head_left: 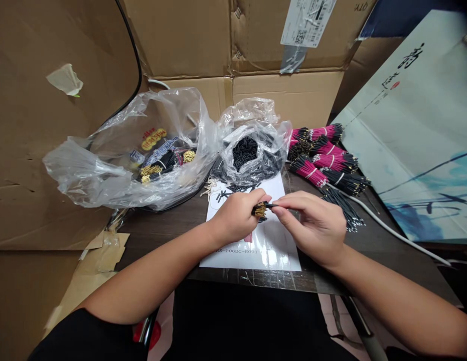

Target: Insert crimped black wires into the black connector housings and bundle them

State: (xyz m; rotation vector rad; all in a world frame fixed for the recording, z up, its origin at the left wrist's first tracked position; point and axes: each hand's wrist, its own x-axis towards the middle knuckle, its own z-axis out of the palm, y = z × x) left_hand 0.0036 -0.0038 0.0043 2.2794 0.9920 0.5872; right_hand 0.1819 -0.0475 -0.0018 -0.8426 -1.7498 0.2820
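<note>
My left hand (236,216) is closed round a small bundle of black wires with gold tips (260,209), held over a white printed sheet (267,245) on the dark table. My right hand (314,223) meets it from the right, its thumb and forefinger pinched on a short black piece (271,205) at the bundle's end. Both hands hover just above the sheet, near the table's front edge.
A clear bag of small black tubes (248,150) sits behind the hands. A larger clear bag (143,155) with gold-tipped wire bundles lies at left. Red and black wire bundles (325,160) lie at right beside a white cable (387,225). Cardboard boxes (233,40) wall the back and left.
</note>
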